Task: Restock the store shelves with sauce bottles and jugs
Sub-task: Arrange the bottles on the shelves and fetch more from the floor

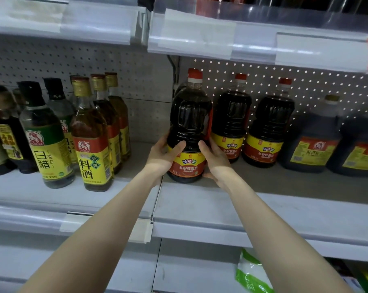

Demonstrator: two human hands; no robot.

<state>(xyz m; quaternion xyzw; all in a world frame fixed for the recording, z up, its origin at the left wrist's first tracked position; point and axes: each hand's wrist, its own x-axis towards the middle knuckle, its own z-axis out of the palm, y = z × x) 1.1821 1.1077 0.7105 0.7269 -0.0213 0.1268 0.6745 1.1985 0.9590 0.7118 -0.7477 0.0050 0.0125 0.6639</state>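
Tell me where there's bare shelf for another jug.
Bare shelf lies between the cooking wine bottles and the held soy sauce jug. A front strip runs before the two red-capped jugs. The left end and the far-right dark jugs are crowded.

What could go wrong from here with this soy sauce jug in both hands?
1. The held jug stands right in front of another jug behind it. A hard push back could knock or topple that one.
2. The right hand sits in the narrow gap beside the neighbouring jug, so the fingers may get pinched or nudge it sideways.
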